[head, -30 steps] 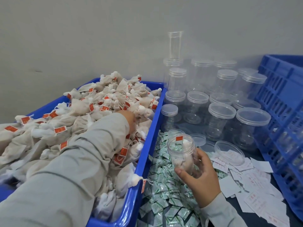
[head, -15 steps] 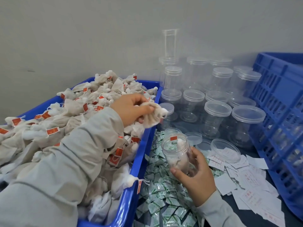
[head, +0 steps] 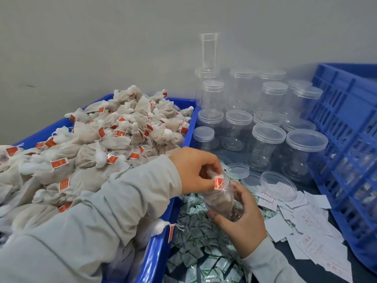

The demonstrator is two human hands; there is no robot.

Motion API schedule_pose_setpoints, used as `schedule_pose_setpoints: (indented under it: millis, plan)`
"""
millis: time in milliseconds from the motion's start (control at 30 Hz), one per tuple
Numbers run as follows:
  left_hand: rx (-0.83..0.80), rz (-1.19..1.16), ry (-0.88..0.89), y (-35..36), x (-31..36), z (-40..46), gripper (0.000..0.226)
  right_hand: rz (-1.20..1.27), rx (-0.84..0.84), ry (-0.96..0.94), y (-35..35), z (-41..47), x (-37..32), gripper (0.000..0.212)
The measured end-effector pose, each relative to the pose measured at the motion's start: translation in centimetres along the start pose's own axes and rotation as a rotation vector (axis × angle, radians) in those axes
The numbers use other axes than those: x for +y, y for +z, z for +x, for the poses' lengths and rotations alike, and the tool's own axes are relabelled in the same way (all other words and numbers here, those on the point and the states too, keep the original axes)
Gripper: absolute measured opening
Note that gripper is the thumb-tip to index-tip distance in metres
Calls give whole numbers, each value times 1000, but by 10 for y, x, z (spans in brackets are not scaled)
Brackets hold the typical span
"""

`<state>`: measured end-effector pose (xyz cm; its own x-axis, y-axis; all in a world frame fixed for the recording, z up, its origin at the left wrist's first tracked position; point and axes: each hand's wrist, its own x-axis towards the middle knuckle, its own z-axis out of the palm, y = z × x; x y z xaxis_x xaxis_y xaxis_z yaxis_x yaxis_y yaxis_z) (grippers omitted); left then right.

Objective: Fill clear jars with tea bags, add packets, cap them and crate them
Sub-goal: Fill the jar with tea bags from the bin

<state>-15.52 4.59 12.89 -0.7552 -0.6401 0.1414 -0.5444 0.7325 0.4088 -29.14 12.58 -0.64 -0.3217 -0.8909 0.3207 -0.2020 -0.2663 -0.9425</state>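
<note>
Grey plaster wall backs a dark worktop (head: pixel 273 268) crowded with packing supplies. Largest, on the left, is a blue bin (head: pixel 156 256) heaped with tea bags (head: pixel 106 144) bearing red tags. On the right stands a blue crate (head: pixel 346 127); its inside is cut off by the frame edge, so whether any finished jars sit in it cannot be told. Between bin and crate stand many capped empty jars (head: pixel 265 146), all waiting to be filled. In front of them lie loose lids (head: pixel 278 184), white paper slips (head: pixel 310 237) and a drift of green-and-white packets (head: pixel 195 248).

Work is early. One open jar (head: pixel 222 199), tilted toward the bin, is gripped around its lower part by the right hand (head: pixel 242 223). It looks partly filled. The left hand (head: pixel 195 170) pinches a tea bag at the jar's mouth, fingers curled, pushing it in. Packet, cap and crating appear to remain for this jar. Its contents blur through the plastic, and the bag being pushed is mostly hidden by the fingers.
</note>
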Motion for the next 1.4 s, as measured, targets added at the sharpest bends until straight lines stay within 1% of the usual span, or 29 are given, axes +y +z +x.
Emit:
schedule_pose_setpoints:
  millis: [33,100,167,233,300,367,400,433,467,533,567,600,633,667,733,767,800,833,933,1033,1200,1300,1400]
  plan:
    - [-72,-21,-5,1,2,0,21,-23,10,-4,1,1,0,71]
    - [-259,19,-16,1,7,0,28,-53,33,-4,1,4,2,74]
    - [-398,44,-45,0,10,2,34,-63,51,-10,1,4,4,76]
    - [-465,43,-76,3,14,3,34,-67,80,-14,0,3,5,76]
    - [-496,110,-74,8,19,1,33,-70,106,-23,0,1,5,75]
    - [-465,180,-37,10,20,-1,34,-58,113,-21,1,1,4,72]
    - [-410,172,-7,7,19,-3,34,-60,111,-18,1,2,3,72]
    - [-330,113,11,2,17,-5,32,-65,104,-17,0,2,4,73]
    - [-222,17,11,-6,14,-6,29,-72,94,-18,-1,2,5,75]
    - [55,-140,-40,-25,-2,-5,26,-88,74,-18,-3,2,6,75]
    - [182,-140,-102,-32,-14,-3,25,-98,66,-12,-4,2,6,74]
    - [264,-62,-182,-38,-26,0,23,-99,61,-3,-4,2,6,73]
    - [272,73,-270,-41,-38,2,22,-91,59,6,-4,2,7,72]
    - [206,208,-360,-40,-48,4,24,-84,57,10,-5,2,7,71]
    - [-23,343,-467,-31,-61,8,41,-90,56,6,-5,2,6,71]
    - [-121,377,-460,-24,-64,10,49,-96,56,1,-5,2,6,71]
    - [-185,409,-434,-19,-64,12,53,-101,57,-3,-5,2,5,72]
    - [-212,430,-408,-16,-64,13,54,-104,58,-3,-5,2,5,72]
    - [-220,429,-386,-20,-68,15,49,-111,65,8,-6,2,5,71]
    - [-258,428,-415,-21,-71,13,42,-96,62,16,-5,2,5,71]
    - [-270,427,-405,-20,-76,14,39,-113,24,16,-4,1,4,74]
    - [-205,452,-405,-20,-75,17,35,-121,17,17,-4,1,4,74]
    - [-32,397,-464,-27,-73,17,29,-107,15,24,-4,1,4,73]
